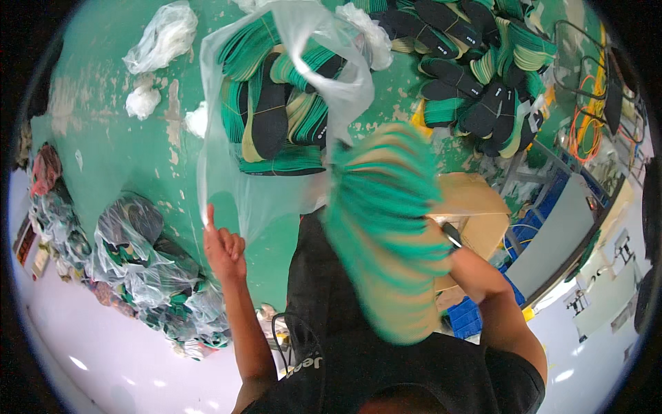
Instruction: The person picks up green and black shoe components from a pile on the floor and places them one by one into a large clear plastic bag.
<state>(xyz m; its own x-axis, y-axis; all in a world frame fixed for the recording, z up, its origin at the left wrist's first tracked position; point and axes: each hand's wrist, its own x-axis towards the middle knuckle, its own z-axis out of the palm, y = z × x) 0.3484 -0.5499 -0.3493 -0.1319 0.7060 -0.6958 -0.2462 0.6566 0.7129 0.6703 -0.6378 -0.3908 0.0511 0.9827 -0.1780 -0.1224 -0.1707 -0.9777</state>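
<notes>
The left hand [222, 247] pinches the edge of a clear plastic bag [276, 117], fingers closed on the film and holding it up and open. The right hand [452, 238] is mostly hidden behind a thick stack of green and tan insoles [386, 234], so its grip cannot be told; the stack looks blurred and sits just beside the bag's mouth, over a cardboard box [476, 207]. The stack seems wide for the slack opening: it could catch the rim, fan apart and spill onto the green floor [110, 138], or tear the thin film.
</notes>
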